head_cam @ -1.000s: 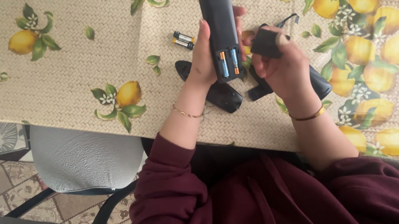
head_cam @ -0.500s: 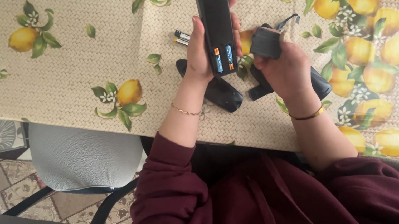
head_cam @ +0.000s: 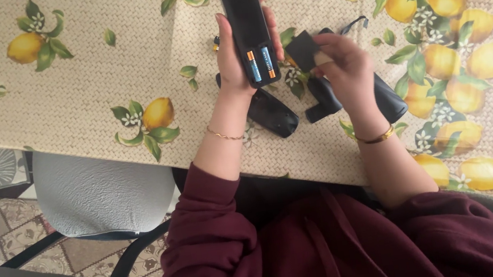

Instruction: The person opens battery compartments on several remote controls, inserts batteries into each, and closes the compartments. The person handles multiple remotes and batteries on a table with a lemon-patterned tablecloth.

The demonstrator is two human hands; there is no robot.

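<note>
Head view: our left hand wraps its fingers around one long black remote, held back-side up above the lemon-print tablecloth, its long axis running away from us and its open battery bay at the near end, just below the fingertips. Two batteries sit side by side in that bay, lengthwise. Our right hand pinches one small black battery cover between thumb and fingers, just right of the bay. Two more black remotes lie on the cloth beneath both hands
</note>
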